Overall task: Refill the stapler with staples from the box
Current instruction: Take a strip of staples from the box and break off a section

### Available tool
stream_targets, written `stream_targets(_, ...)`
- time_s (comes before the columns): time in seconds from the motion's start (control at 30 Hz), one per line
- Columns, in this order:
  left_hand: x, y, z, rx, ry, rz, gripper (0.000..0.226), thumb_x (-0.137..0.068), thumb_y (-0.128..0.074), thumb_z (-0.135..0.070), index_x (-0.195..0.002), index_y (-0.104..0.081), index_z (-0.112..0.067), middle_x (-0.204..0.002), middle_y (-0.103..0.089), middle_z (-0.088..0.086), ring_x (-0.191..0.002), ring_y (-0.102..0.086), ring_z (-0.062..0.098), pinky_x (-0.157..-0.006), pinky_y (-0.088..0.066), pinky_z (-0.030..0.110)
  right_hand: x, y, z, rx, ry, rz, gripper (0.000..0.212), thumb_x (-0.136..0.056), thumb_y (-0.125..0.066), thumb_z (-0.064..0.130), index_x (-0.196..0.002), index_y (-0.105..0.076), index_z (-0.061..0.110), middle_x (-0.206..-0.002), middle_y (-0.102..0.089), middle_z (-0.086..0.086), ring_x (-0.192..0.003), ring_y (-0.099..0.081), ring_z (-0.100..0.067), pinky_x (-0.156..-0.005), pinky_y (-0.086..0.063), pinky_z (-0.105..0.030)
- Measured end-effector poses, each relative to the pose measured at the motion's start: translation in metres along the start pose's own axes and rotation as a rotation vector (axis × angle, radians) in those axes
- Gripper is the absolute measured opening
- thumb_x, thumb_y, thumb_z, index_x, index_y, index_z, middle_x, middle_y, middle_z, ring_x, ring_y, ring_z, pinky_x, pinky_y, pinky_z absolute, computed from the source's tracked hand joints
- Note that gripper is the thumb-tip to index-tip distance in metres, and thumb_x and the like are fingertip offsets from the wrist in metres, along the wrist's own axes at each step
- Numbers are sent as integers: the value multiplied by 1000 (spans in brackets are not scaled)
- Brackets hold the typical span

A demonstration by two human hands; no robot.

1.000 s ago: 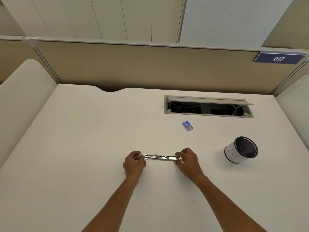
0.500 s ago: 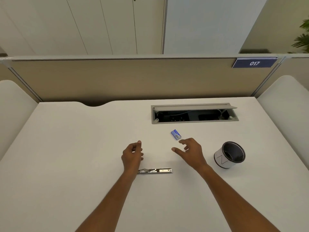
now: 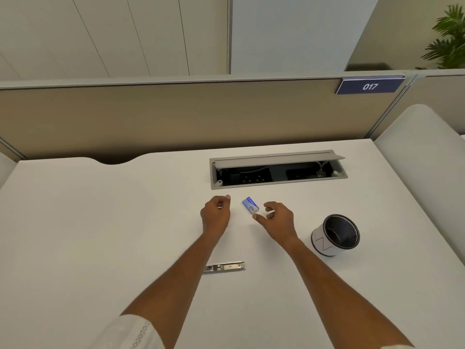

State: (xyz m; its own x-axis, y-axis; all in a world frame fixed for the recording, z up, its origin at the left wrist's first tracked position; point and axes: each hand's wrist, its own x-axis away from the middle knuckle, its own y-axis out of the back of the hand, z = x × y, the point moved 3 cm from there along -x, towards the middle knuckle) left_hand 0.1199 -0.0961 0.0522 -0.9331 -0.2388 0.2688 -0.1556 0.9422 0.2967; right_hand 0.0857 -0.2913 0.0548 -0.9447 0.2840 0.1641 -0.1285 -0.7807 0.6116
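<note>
Partitions in beige close off the white desk (image 3: pixel 100 222), with an open grey cable tray (image 3: pixel 278 170) beyond the fingers. The small blue staple box (image 3: pixel 250 205) lies between the loosely curled left hand (image 3: pixel 216 214) and the spread-fingered right hand (image 3: pixel 278 217), touching neither. The opened silver metal stapler (image 3: pixel 224 267) rests well behind both hands, beside the left forearm.

A white table (image 3: pixel 100 222) stands against a beige partition (image 3: pixel 176 114) carrying a blue "017" sign (image 3: pixel 370 86). Pale wall panels (image 3: pixel 113 34) rise behind; a potted plant (image 3: pixel 446 41) stands far right.
</note>
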Motion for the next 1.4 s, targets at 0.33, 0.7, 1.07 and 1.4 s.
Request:
stream_targets(0.33,-25,-50,0,-270,-96,176,34,-105,-57,-21,-135,-66,-7,-138,-66,14,-126,-63,28,-101,-45,26,-10,-21,-1,41,-43,-3,51,-81,-83,24,-125,-63,8,-113,-67,-10,-92,-63,-21,-83,-51,-26)
stream_targets(0.7,-15,-44,9,-337,-44,97,17,-95,-70,-19,-102,-79,-5,-100,-80,11,-96,-72,27,-77,-49,25,-17,-26,2,74,-2,7,34,-91,-66,0,-124,-70,4,-112,-69,-16,-105,-66,-30,-89,-49,-25)
stream_targets(1.07,-6,-39,12,-323,121,-3,29,-83,-84,-38,-94,-76,-12,-94,-75,2,-91,-70,25,-68,-48,29,-19,-26,4,69,42,64,37,-89,-66,-3,-125,-67,0,-118,-72,-19,-108,-67,-31,-96,-50,-26)
stream_targets(1.4,-13,-40,12,-296,184,26,23,-85,-84,-34,-73,-66,-25,-84,-70,0,-88,-70,25,-74,-58,33,-21,-25,-1,69,90,38,29,-92,-66,1,-120,-71,3,-118,-73,-15,-101,-67,-23,-81,-44,-12)
